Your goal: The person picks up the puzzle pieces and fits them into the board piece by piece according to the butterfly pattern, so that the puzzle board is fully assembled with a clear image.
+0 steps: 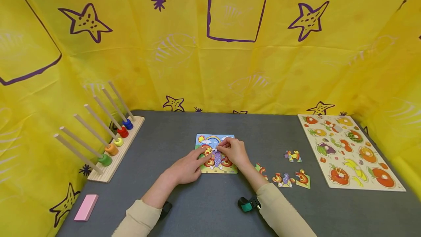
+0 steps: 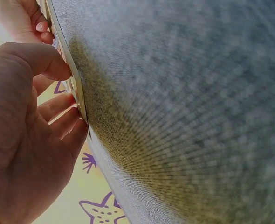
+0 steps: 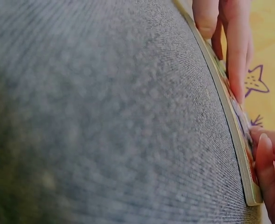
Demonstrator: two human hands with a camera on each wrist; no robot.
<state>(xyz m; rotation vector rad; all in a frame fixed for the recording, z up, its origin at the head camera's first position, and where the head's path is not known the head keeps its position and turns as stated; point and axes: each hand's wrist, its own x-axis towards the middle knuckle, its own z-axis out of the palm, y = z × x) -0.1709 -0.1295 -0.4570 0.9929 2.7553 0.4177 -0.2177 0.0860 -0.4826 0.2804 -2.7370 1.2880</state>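
A pink block (image 1: 86,207) lies near left, loose jigsaw pieces (image 1: 303,179) by the right forearm (image 1: 254,177). The left hand (image 1: 186,167) rests, fingers extended, on the near-square butterfly jigsaw (image 1: 223,169), centred, picture-top pointing away. The right hand (image 1: 236,151) bunches its fingertips there; I cannot tell whether they hold anything. Ring stacker (image 1: 113,160) left, fruit board (image 1: 358,182) right.

Seemingly a play space. Yellow cloth (image 1: 204,72) borders the back edge of a table (image 1: 204,207) holding a fruit puzzle (image 1: 353,153).

No text or number is readable; a tiny mark (image 1: 232,172) on the puzzle board (image 1: 208,171), at its near right corner, is too small.
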